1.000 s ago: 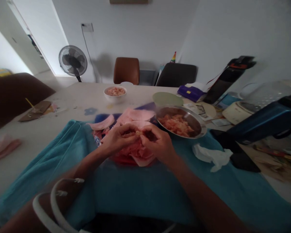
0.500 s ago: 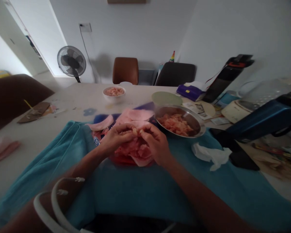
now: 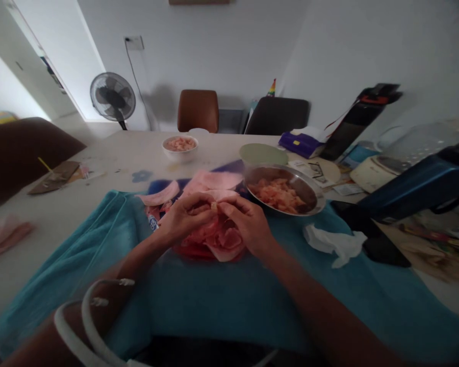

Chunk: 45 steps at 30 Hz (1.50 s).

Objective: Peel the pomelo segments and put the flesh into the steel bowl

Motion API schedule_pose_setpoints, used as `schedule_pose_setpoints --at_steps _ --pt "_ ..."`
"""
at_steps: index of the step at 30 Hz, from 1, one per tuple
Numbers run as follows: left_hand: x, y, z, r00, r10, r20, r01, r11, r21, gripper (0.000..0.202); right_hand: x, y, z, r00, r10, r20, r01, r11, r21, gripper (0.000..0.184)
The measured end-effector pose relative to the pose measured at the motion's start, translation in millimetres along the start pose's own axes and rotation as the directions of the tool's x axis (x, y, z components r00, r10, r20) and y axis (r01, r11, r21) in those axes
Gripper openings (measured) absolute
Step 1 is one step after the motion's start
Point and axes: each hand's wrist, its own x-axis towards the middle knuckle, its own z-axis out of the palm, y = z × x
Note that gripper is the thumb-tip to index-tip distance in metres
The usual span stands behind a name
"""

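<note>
My left hand (image 3: 187, 214) and my right hand (image 3: 250, 221) meet over a heap of pink peel (image 3: 224, 244), fingertips pinched close together. Between them is a small pale piece of fruit pulp (image 3: 214, 206), which looks like pomelo. Both hands are closed on it, though the fingers partly cover it. Thick pink rind pieces (image 3: 218, 180) lie just beyond my fingers, with a curved rind strip (image 3: 160, 195) on the left. Right of my hands stands a metal bowl (image 3: 316, 201) holding loose pinkish pulp (image 3: 277, 193).
A white bowl (image 3: 180, 154) of pulp stands farther back. A green lid-like disc (image 3: 263, 154) lies behind the metal bowl. On the teal towel (image 3: 222, 306) rests a crumpled tissue (image 3: 334, 244), beside a dark phone-like slab (image 3: 386, 250). A blue bottle (image 3: 416, 181) leans in from the right.
My fingertips have shifted slightly around the small piece of pulp, and my right hand has turned a little. The bowls and peel stay where they were.
</note>
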Motion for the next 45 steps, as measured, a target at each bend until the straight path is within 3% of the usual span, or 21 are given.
schedule_pose_setpoints --at_steps 7,14,19,24,27,30,34,36,40,45 --pt "-0.1 -4.7 4.5 0.998 -0.051 -0.034 0.047 0.994 -0.100 0.034 -0.2 5.5 3.6 0.976 -0.200 -0.083 0.184 0.969 -0.168 0.016" --pt "1.0 -8.4 4.4 0.989 -0.144 0.047 0.150 0.971 -0.185 0.047 -4.2 11.4 5.0 0.893 -0.444 -0.079 0.365 0.816 -0.449 0.013" --pt "1.1 -5.1 3.7 0.983 -0.181 -0.015 0.176 0.971 -0.159 0.038 -5.4 9.6 5.4 0.857 -0.514 -0.030 0.435 0.755 -0.491 0.014" --pt "0.2 1.6 5.6 0.991 -0.126 -0.045 0.121 0.987 -0.102 0.030 -6.3 7.9 5.7 0.850 -0.525 -0.034 0.448 0.755 -0.478 0.013" --pt "-0.1 4.0 6.5 0.996 -0.076 -0.047 0.075 0.997 -0.022 0.029 -6.8 9.4 6.7 0.860 -0.507 -0.065 0.423 0.778 -0.465 0.012" --pt "0.4 2.5 3.7 0.995 -0.100 -0.022 0.099 0.995 -0.033 0.028 -7.8 8.4 8.8 0.883 -0.454 -0.114 0.379 0.836 -0.396 0.010" --pt "3.2 -5.4 -3.5 0.977 -0.208 0.040 0.212 0.964 -0.160 0.027 -8.5 1.6 11.6 0.965 -0.212 -0.154 0.190 0.971 -0.145 0.012" --pt "4.8 -8.9 -5.6 0.966 -0.250 0.060 0.257 0.938 -0.232 0.025 -7.4 -1.3 11.8 0.986 -0.082 -0.143 0.086 0.996 0.020 0.012" --pt "6.8 -9.0 -5.0 0.936 -0.342 0.087 0.351 0.879 -0.324 0.027 -2.0 -2.3 7.9 0.993 0.113 -0.024 -0.101 0.952 0.290 0.018" --pt "7.3 -1.1 -2.3 0.911 -0.389 0.137 0.410 0.826 -0.386 0.030 2.8 -3.4 3.4 0.974 0.221 0.058 -0.223 0.866 0.448 0.019"
